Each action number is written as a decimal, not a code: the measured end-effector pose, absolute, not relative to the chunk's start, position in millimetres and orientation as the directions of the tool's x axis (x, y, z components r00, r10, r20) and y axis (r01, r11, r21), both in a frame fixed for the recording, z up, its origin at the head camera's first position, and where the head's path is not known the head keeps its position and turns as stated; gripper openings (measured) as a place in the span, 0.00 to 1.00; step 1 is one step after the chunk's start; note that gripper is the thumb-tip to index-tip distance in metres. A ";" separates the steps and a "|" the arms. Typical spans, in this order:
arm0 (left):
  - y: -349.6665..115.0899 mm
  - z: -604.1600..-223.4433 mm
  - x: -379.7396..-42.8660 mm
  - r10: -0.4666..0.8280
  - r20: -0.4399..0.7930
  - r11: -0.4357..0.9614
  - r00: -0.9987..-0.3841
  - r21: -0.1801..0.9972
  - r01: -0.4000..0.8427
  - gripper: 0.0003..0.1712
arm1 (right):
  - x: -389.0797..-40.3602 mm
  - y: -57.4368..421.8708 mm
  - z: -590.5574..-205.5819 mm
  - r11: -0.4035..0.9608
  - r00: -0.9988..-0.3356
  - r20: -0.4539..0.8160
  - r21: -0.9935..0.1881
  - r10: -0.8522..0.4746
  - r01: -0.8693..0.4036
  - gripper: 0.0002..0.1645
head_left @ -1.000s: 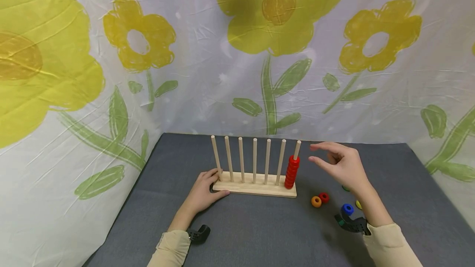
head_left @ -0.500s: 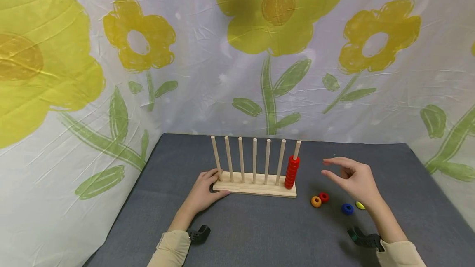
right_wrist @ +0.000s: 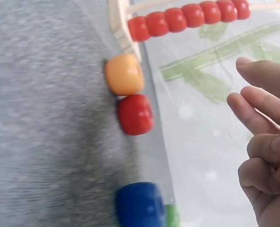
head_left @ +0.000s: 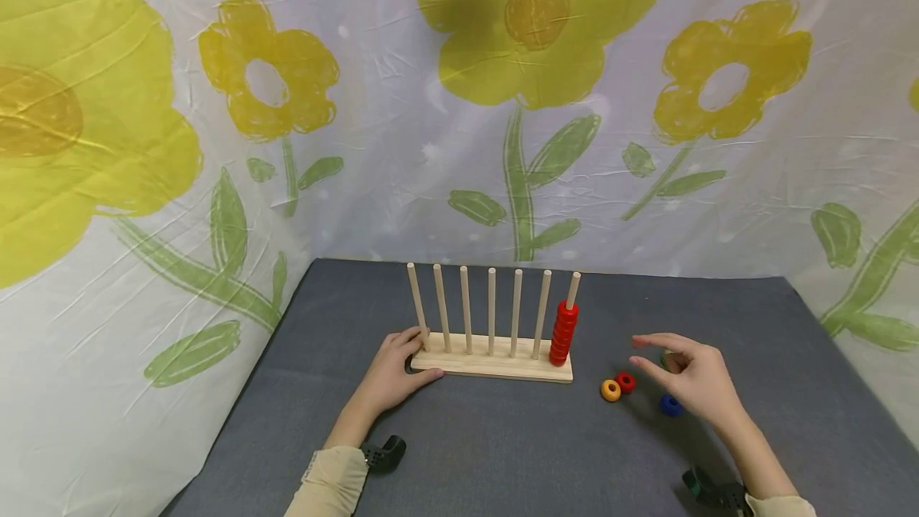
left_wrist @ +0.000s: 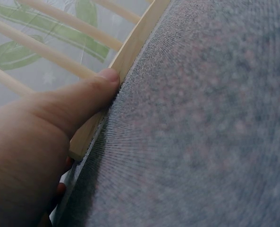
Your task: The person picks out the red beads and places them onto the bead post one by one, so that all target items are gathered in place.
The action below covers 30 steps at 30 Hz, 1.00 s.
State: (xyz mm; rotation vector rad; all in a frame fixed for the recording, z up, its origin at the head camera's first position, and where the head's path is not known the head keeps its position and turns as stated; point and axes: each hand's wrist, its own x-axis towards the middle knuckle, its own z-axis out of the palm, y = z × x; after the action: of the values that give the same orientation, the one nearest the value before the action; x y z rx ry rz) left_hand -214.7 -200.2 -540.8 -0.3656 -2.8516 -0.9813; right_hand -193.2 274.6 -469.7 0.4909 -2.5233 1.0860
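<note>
A wooden peg stand (head_left: 491,366) with a row of upright pegs sits mid-table. My left hand (head_left: 390,371) grips its left end, the thumb (left_wrist: 95,92) pressed along the front edge of the base and the fingers behind it. On the rightmost peg several red beads (head_left: 563,333) are stacked. To the right, my right hand (head_left: 700,380) hovers over loose beads, thumb and forefinger apart with nothing between them. Below its fingertips lie an orange bead (right_wrist: 124,74), a loose red bead (right_wrist: 135,115) and a blue bead (right_wrist: 139,205). A green bead (right_wrist: 172,216) is mostly hidden.
A dark grey cloth (head_left: 517,453) covers the table. Behind it hangs a pale backdrop (head_left: 388,182) printed with yellow flowers. The other pegs (head_left: 491,309) carry no beads.
My right hand has moved right and down, away from the bead stack to above the loose beads, hiding the yellow one. My left hand has stayed on the stand.
</note>
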 end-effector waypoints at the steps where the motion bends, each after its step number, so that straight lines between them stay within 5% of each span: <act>1: -200.2 -541.0 -214.6 0.192 0.174 0.762 -0.966 0.593 0.258 0.44 | -192.2 274.7 -471.6 0.645 -0.882 0.437 -0.626 -0.175 -0.438 0.17; 30: -200.5 -541.1 -216.0 0.194 0.168 0.762 -0.967 0.594 0.256 0.44 | -191.7 279.9 -507.6 0.670 -0.935 0.269 -0.653 -0.230 -0.352 0.18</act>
State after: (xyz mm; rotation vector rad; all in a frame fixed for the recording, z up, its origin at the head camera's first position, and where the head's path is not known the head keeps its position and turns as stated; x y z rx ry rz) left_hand -216.0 -200.5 -541.1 -0.3660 -2.8583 -0.9850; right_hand -191.7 279.9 -507.6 0.4781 -2.7190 1.1152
